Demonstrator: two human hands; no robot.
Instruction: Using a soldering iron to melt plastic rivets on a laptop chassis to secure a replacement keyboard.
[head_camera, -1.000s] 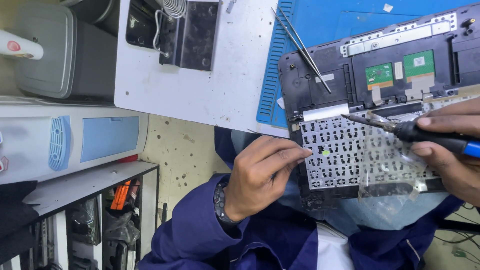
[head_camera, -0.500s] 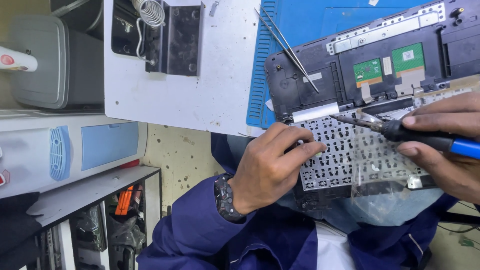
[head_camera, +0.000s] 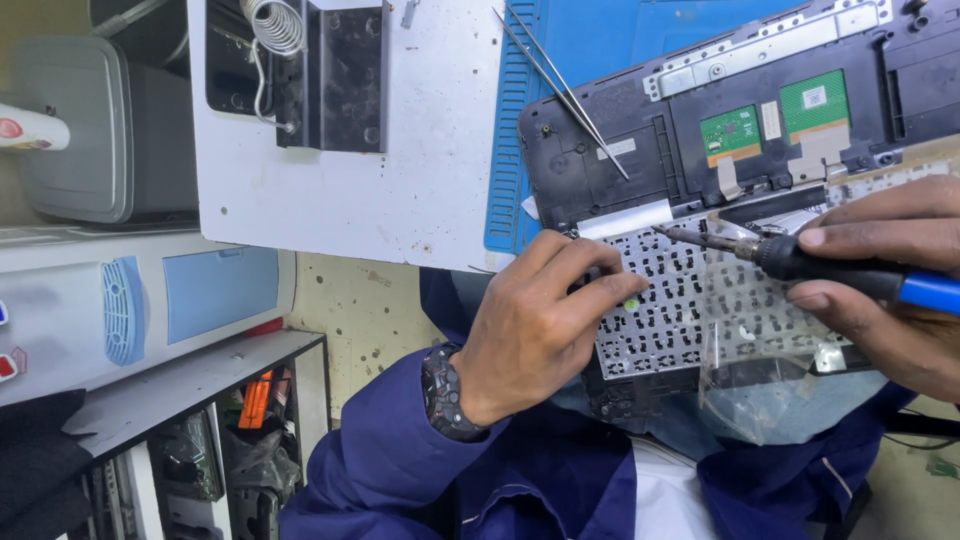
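Here a white table (head_camera: 400, 200) holds a blue mat (head_camera: 620, 40), and on the mat lies an opened black laptop shell (head_camera: 620, 160), its near edge over the person's lap. A grey keyboard plate (head_camera: 680, 310) sits in the shell. The left hand (head_camera: 530, 330) presses curled fingers on the plate, holding nothing. The right hand (head_camera: 890, 290) grips a soldering iron (head_camera: 800, 260), tip touching the plate, maybe. Thin tweezers (head_camera: 560, 85) lie nearby.

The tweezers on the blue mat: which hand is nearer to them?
Left. The left hand lies just below the tweezers; the right hand is far right, holding the soldering iron.
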